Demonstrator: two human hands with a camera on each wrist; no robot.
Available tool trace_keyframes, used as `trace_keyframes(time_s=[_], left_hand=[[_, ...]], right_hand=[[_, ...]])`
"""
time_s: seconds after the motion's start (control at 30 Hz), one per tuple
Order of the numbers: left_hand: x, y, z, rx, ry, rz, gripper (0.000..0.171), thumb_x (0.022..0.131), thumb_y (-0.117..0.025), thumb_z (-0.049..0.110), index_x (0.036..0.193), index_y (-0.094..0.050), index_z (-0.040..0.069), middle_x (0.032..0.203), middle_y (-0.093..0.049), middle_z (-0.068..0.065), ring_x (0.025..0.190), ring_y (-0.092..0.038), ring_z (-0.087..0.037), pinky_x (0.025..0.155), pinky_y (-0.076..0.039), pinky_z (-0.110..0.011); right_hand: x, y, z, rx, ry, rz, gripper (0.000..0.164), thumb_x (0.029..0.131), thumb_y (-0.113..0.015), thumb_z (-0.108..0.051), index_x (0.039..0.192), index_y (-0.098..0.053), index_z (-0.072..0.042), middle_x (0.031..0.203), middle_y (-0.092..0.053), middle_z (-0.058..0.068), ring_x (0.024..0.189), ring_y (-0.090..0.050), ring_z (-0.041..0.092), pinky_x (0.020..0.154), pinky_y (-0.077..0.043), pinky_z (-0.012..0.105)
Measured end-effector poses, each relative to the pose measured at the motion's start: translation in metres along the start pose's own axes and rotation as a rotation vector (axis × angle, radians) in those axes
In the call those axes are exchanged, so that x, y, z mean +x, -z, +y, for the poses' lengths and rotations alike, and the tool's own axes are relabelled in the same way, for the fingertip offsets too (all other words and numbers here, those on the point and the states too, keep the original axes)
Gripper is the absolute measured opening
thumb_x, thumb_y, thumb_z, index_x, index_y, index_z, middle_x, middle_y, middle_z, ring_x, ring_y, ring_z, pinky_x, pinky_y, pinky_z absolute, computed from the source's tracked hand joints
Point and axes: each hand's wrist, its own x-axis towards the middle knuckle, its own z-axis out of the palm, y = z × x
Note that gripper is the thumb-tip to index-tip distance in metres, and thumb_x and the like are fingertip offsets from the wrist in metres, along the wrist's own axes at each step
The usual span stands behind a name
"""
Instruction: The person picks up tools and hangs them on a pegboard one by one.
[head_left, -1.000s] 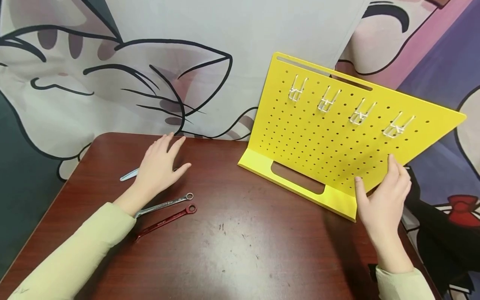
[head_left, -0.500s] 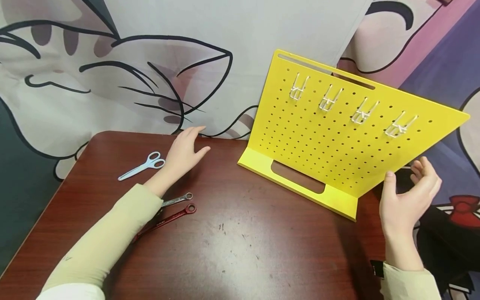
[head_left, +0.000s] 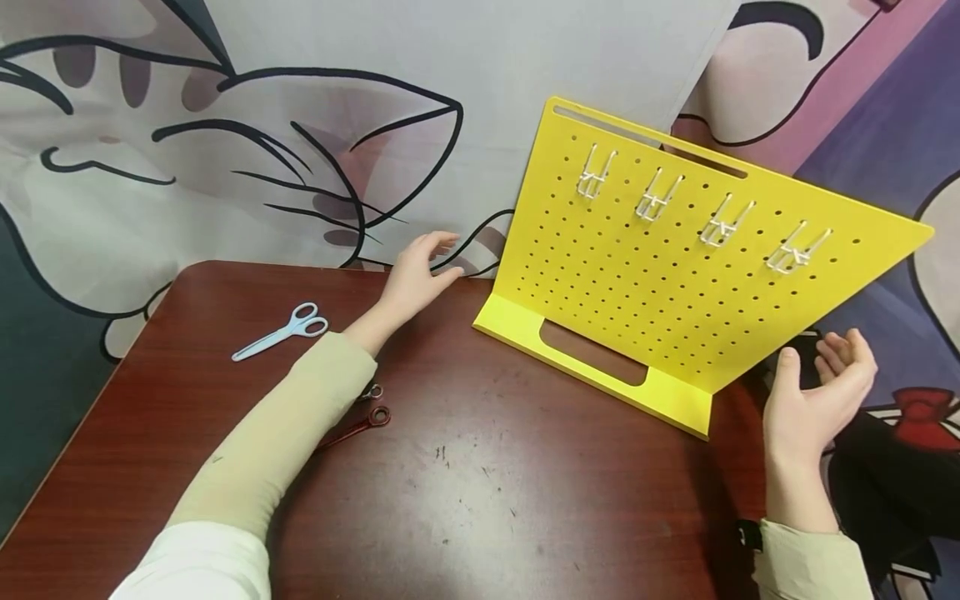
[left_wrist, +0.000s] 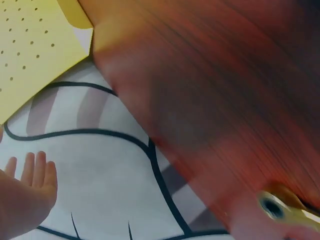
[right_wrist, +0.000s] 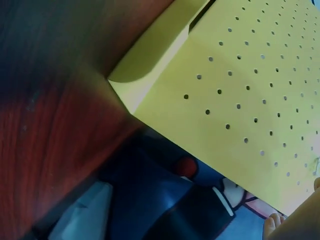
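A yellow pegboard [head_left: 637, 275] stands on the table, with several white wire hooks [head_left: 720, 229] along its upper rows. My left hand [head_left: 416, 279], its fingers relaxed, hovers by the table's back edge, left of the board and apart from it. Beyond the board's right edge is my right hand [head_left: 821, 404], thumb up and fingers loosely bent around nothing. Light-blue scissors [head_left: 279, 336] lie at the table's left. The left sleeve hides most of a red wrench [head_left: 369, 421] and a silver wrench [head_left: 374, 392]; only their ring ends show.
The dark red-brown table [head_left: 480, 500] meets a cartoon-printed backdrop [head_left: 300, 167] at the rear. The board's base has a cut-out slot [head_left: 592, 352] at the front. A dark strap-like object [head_left: 750, 534] sits at the right wrist.
My left hand has moved right toward the board, uncovering the scissors while its sleeve covers more of the wrenches. My right hand has drawn away rightward from the board's edge.
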Motion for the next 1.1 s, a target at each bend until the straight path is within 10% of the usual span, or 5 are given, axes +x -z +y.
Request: trace_keyframes(time_s=[0.5, 1.1], left_hand=[[0.034, -0.048, 0.008, -0.321, 0.135, -0.056, 0.048, 0.101, -0.072, 0.008, 0.147, -0.057, 0.002, 0.141, -0.066, -0.020, 0.130, -0.064, -0.034, 0.114, -0.052, -0.040], [0.053, -0.072, 0.022, -0.303, 0.155, -0.073, 0.050, 0.102, -0.073, 0.013, 0.148, -0.057, 0.003, 0.143, -0.065, -0.020, 0.133, -0.063, -0.033, 0.115, -0.052, -0.040]], right_hand=[[-0.003, -0.016, 0.024, 0.138, -0.221, -0.025, 0.057, 0.098, -0.064, -0.006, 0.152, -0.048, -0.010, 0.122, -0.056, -0.014, 0.116, -0.056, 0.002, 0.110, -0.044, 0.020], [0.013, -0.037, 0.036, 0.145, -0.222, 0.026, 0.034, 0.095, -0.068, -0.004, 0.128, -0.065, -0.015, 0.098, -0.060, -0.013, 0.092, -0.056, 0.001, 0.088, -0.044, 0.019]])
